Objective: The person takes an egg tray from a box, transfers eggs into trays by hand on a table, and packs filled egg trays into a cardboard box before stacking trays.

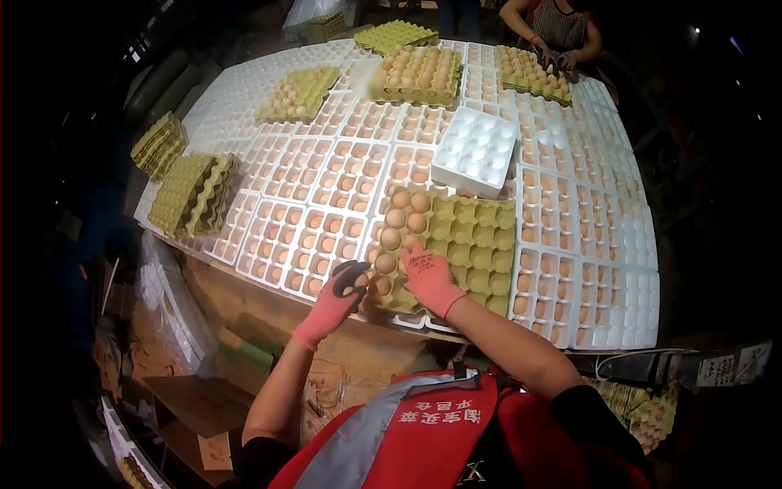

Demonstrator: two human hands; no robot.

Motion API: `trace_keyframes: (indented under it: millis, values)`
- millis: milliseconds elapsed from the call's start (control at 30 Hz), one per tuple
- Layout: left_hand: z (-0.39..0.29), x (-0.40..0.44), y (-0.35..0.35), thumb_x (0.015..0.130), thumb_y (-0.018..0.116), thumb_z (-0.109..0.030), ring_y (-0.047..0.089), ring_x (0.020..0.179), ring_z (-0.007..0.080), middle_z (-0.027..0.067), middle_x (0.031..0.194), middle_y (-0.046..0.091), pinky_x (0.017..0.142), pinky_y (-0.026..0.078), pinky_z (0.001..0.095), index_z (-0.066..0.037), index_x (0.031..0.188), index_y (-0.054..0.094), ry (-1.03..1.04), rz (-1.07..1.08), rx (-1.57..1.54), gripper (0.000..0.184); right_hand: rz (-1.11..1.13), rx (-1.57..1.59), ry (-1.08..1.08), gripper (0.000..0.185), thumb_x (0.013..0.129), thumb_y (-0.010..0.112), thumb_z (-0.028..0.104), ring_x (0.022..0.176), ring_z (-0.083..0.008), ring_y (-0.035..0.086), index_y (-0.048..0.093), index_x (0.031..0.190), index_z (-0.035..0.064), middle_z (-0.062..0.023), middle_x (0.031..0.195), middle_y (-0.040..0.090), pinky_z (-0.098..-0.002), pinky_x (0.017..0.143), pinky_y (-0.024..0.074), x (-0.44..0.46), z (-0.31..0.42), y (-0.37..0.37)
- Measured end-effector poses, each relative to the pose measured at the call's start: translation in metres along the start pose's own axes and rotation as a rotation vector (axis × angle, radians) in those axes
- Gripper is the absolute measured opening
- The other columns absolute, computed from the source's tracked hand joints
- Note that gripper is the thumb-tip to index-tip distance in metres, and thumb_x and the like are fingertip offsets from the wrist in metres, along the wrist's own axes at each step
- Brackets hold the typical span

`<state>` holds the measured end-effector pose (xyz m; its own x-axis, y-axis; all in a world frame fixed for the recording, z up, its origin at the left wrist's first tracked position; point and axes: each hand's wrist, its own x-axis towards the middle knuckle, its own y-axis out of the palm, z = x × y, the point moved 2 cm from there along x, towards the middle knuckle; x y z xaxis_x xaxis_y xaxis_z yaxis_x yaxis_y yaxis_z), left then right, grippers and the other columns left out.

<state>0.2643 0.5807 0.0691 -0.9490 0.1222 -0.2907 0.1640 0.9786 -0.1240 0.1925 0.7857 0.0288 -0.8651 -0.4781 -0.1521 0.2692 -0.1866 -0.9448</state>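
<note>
My left hand (336,303), in a pink glove with a dark palm, is closed around an egg (358,282) at the near left edge of a yellow-green pulp egg tray (482,259). My right hand (428,279), in a matching glove, reaches down into that tray with its fingers curled at an egg; the fingertips are partly hidden. Brown eggs (395,218) fill part of the tray's left side, and the cups on its right side are bare. The tray lies on top of white foam egg trays (385,176).
White foam trays of eggs cover the table. A stack of white foam trays (475,151) stands beyond my tray. Pulp tray stacks (191,194) stand at left, and egg-filled pulp trays (417,75) lie farther back. Another person (562,33) handles eggs at the far right.
</note>
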Motion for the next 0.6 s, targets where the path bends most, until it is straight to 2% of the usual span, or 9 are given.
trace_keyframes:
  millis: [67,133,233,300,333,400,433,467,600]
  values:
    - [0.011,0.010,0.013,0.087,0.058,-0.011,0.059,0.101,0.0288,0.0122,0.143,0.046,0.083,0.051,0.0391,-0.013,0.129,0.061,0.489,-0.107,1.062,0.042,-0.057,0.029,-0.015,0.054,0.076,0.076,0.033,0.100,-0.0305,0.064,0.051,0.118,0.0096,-0.0137,0.123,0.052,-0.0403,0.079,0.0526,0.009,-0.003,0.017]
    - [0.020,0.025,0.022,0.080,0.062,-0.009,0.054,0.110,0.0375,0.0155,0.143,0.046,0.090,0.049,0.0440,-0.014,0.117,0.067,0.438,-0.059,1.258,0.038,-0.227,0.296,-0.020,0.053,0.075,0.076,0.033,0.098,-0.0316,0.065,0.052,0.114,0.0067,-0.0140,0.112,0.060,-0.0417,0.078,0.0532,-0.003,-0.021,-0.007]
    - [0.019,0.032,0.024,0.073,0.062,-0.009,0.052,0.109,0.0386,0.0155,0.142,0.047,0.092,0.047,0.0442,-0.015,0.108,0.070,0.551,0.003,1.304,0.037,-0.092,1.635,0.269,0.053,0.084,0.072,0.017,0.092,-0.0156,0.062,0.055,0.133,0.0070,-0.0063,0.102,0.067,-0.0309,0.078,0.0522,-0.008,-0.056,-0.013]
    - [-0.010,0.016,0.025,0.080,0.068,-0.015,0.055,0.106,0.0320,0.0126,0.140,0.050,0.086,0.049,0.0399,-0.018,0.124,0.064,0.623,-0.021,1.319,0.044,-0.321,1.217,-0.039,0.062,0.081,0.072,0.016,0.106,-0.0228,0.063,0.052,0.139,0.0091,-0.0138,0.120,0.061,-0.0343,0.088,0.0516,0.008,-0.067,-0.013]
    - [-0.017,0.008,0.025,0.078,0.074,-0.018,0.056,0.105,0.0297,0.0108,0.136,0.052,0.083,0.051,0.0391,-0.018,0.121,0.065,0.654,-0.103,1.275,0.044,-0.265,0.833,0.119,0.061,0.079,0.072,0.019,0.114,-0.0288,0.060,0.053,0.137,0.0108,-0.0197,0.133,0.051,-0.0401,0.093,0.0501,0.012,-0.059,-0.017]
    - [0.072,0.037,-0.017,0.096,0.058,-0.042,0.059,0.090,0.0230,0.0114,0.116,0.060,0.071,0.051,0.0364,0.001,0.130,0.054,0.521,-0.111,0.594,0.055,-0.170,-0.020,0.090,0.043,0.084,0.069,0.026,0.118,-0.0395,0.055,0.063,0.124,0.0128,-0.0181,0.136,0.049,-0.0417,0.088,0.0507,0.023,-0.030,-0.020]
    - [0.079,0.037,-0.028,0.098,0.049,-0.049,0.060,0.091,0.0186,0.0095,0.117,0.060,0.074,0.050,0.0361,-0.002,0.132,0.054,0.334,-0.163,0.544,0.058,-0.138,-0.198,0.109,0.035,0.087,0.065,0.024,0.120,-0.0398,0.054,0.066,0.119,0.0118,-0.0174,0.136,0.049,-0.0401,0.083,0.0506,0.041,-0.025,-0.005]
    - [0.019,0.010,-0.005,0.099,0.049,-0.054,0.061,0.093,0.0184,0.0064,0.114,0.061,0.077,0.049,0.0363,-0.008,0.136,0.053,-0.115,-0.095,0.004,0.059,-0.096,-0.369,0.130,0.028,0.090,0.061,0.023,0.122,-0.0401,0.053,0.069,0.115,0.0108,-0.0167,0.137,0.050,-0.0386,0.079,0.0504,0.057,-0.019,0.009]
    - [0.027,0.036,0.021,0.097,0.046,-0.059,0.058,0.110,0.0277,0.0094,0.118,0.059,0.095,0.051,0.0444,-0.015,0.147,0.041,-0.123,0.135,-0.669,0.067,-0.111,-0.445,0.060,0.034,0.089,0.059,0.019,0.113,-0.0305,0.055,0.069,0.121,0.0078,-0.0145,0.149,0.043,-0.0407,0.082,0.0488,0.076,-0.019,0.015]
